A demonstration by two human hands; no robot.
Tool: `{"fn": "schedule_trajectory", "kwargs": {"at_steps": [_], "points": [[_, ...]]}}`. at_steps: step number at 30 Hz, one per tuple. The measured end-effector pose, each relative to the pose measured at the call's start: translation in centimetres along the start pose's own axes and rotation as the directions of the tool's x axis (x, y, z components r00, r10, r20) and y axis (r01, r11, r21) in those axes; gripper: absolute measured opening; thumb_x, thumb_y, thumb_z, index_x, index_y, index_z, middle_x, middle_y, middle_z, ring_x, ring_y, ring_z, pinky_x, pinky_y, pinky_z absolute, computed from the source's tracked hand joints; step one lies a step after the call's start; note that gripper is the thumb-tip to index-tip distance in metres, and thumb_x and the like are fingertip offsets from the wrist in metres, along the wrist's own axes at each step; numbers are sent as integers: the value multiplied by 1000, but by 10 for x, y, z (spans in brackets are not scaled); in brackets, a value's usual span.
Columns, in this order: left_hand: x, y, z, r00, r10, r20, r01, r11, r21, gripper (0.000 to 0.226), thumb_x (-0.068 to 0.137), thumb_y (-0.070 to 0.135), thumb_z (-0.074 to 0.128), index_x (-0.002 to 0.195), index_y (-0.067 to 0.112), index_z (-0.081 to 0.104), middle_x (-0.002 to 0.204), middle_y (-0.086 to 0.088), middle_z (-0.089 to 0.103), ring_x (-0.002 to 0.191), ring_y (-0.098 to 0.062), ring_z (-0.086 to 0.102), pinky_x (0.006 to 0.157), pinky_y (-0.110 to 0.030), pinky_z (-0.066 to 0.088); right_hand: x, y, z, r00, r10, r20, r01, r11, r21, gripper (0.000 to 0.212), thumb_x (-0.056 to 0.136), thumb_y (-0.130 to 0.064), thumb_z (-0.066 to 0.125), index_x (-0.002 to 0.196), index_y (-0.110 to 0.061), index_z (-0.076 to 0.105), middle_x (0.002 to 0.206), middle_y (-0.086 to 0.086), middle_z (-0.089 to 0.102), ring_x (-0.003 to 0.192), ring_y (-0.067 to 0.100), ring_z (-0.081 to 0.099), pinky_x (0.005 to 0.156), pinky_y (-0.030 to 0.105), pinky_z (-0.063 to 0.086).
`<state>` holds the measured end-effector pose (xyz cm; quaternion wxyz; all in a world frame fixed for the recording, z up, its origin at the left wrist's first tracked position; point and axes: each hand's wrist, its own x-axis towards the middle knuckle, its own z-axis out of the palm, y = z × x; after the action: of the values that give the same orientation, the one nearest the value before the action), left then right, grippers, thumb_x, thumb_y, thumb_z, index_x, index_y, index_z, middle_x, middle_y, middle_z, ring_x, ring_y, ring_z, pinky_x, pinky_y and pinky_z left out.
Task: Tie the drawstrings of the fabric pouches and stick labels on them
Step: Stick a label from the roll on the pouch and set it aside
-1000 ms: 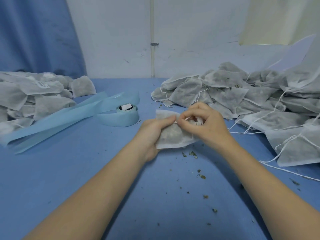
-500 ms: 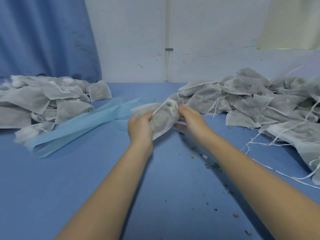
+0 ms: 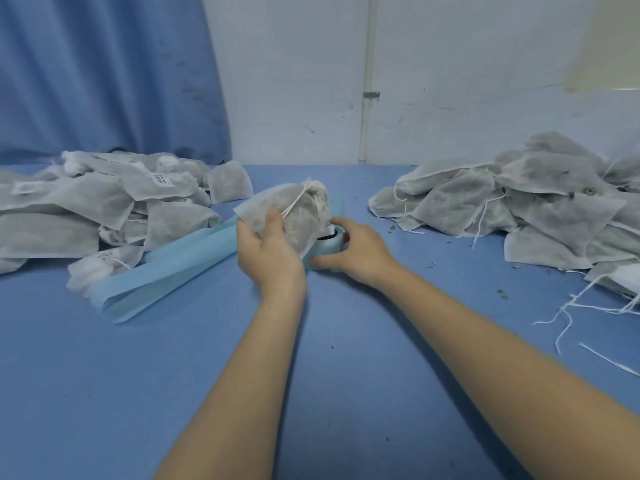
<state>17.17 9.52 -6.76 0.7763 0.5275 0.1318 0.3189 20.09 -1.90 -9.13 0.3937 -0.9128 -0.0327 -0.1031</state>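
In the head view, my left hand [image 3: 268, 252] grips the filled grey non-woven fabric pouch [image 3: 289, 211] with its white drawstring [image 3: 294, 202], thumb curled over the front, raised just above the pale blue label roll [image 3: 327, 245] at table centre. My right hand [image 3: 349, 252] curls around that roll's near and right side, fingertips on its rim; whether a label is pinched cannot be determined. Risk: the pouch hides the roll, so a label could peel crooked or fold onto itself, and a loose grip could spill contents.

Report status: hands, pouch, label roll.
Left hand grips tied pouch, lifted off table. Right hand curled round blue label roll. No label visible on this pouch. Nothing in the way.
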Motion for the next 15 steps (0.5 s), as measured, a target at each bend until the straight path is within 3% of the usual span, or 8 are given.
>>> {"fn": "schedule_trajectory", "kwargs": {"at_steps": [2,5,8,10,12,15], "points": [[4,-3,-1,1000,-12,14,12,1000,1,3,89,14,60,92,13,59,82,8,61,76,-9,56,72,-17,47,0,-4,6,998,39,-49,-43,997,-66,72,62,-46,82,124,-24,52,113,5,52,113,25,45,91,36,44],[4,-7,1,990,-85,113,81,996,34,6,89,12,60,95,13,58,91,0,62,84,-16,57,82,-27,48,-3,-9,11,981,108,-160,-122,989,-83,75,60,-46,83,115,-11,47,117,7,48,115,27,44,87,37,43],[6,-9,3,966,-173,192,166,985,52,10,89,10,59,98,12,59,83,4,61,75,-11,58,64,-13,49,-6,-9,11,985,110,-136,-113,993,-14,70,64,-37,84,112,-8,44,117,9,51,112,28,49,85,36,44],[9,-9,2,954,-223,201,219,975,41,9,89,10,59,97,12,57,79,4,60,71,-10,57,54,-10,46,-11,-6,4,992,107,-59,-104,993,60,71,64,-37,86,115,-12,44,114,2,54,103,18,53,74,25,43],[12,-9,1,945,-263,197,263,964,29,11,89,8,58,100,10,58,85,-2,62,77,-16,58,62,-17,47,-20,0,-8,994,112,13,-113,978,177,75,64,-35,87,124,-16,45,110,-5,58,92,6,57,69,14,41],[13,-10,2,941,-283,185,281,959,37,26,88,7,58,113,-1,60,96,-8,61,86,-20,57,73,-27,44,-27,10,-18,992,121,-16,-111,945,307,73,69,-23,85,130,-12,48,111,-1,65,89,4,63,79,13,47]]}}
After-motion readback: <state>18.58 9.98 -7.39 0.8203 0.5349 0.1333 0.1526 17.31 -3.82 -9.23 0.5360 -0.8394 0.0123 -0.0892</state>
